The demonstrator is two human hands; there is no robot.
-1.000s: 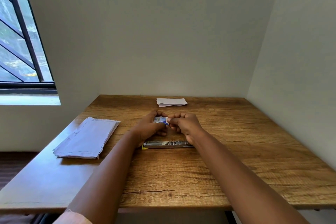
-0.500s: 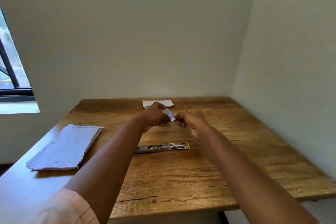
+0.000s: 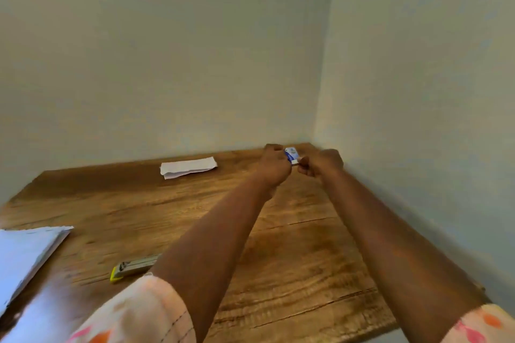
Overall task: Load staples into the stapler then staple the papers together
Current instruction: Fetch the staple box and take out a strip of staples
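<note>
A wooden table (image 3: 292, 259) carries a paper stack (image 3: 25, 253) at left, a folded sheet (image 3: 188, 166) far back and the stapler (image 3: 133, 266), half hidden by the left forearm; left hand (image 3: 274, 166) and right hand (image 3: 323, 163) pinch a blue staple box (image 3: 291, 154) between them.

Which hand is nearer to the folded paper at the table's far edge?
Left. The left hand is raised just right of the folded paper; the right hand is farther right, beyond the small staple box both hold.
</note>
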